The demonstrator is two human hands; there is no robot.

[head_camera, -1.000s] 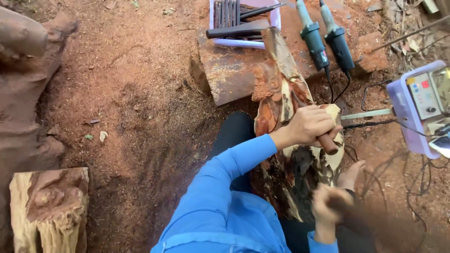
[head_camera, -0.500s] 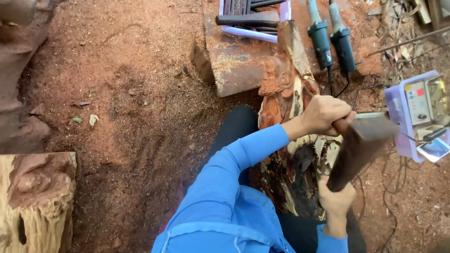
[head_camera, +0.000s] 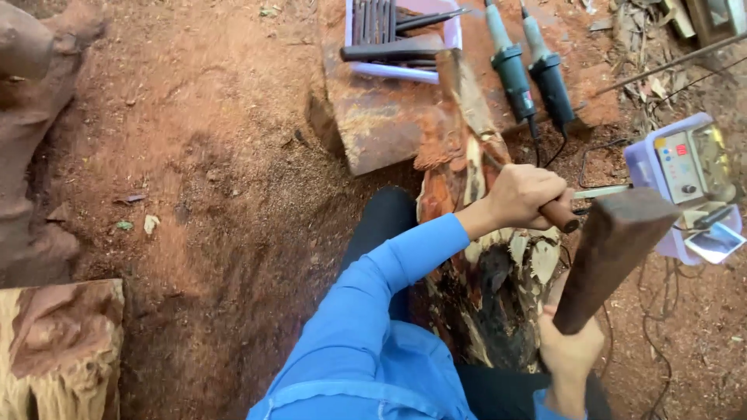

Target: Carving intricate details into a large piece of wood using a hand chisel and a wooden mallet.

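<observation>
The left hand (head_camera: pixel 525 196) is wrapped tight around a chisel (head_camera: pixel 562 215), whose brown wooden handle end juts out past the knuckles; the blade is hidden behind the fist. The chisel sits against the upper part of a carved log (head_camera: pixel 486 257), which lies lengthwise between the person's legs on the red, sawdust-covered ground (head_camera: pixel 218 179). The right hand (head_camera: pixel 570 351) is clenched around the lower end of a mallet (head_camera: pixel 615 253), a dark squared block of wood, raised at a slant with its head just right of the chisel handle; whether the two touch cannot be told.

Beyond the log lies a flat slab (head_camera: pixel 381 124) bearing a pale tray (head_camera: pixel 401 39) of dark chisels. Two green-and-black power tools (head_camera: pixel 529 74) lie side by side to its right, cords trailing. A pale lilac control box (head_camera: pixel 685 179) stands at the right edge. A rough carved block (head_camera: pixel 58 350) occupies the lower left corner. The person wears a blue sleeve (head_camera: pixel 381 288).
</observation>
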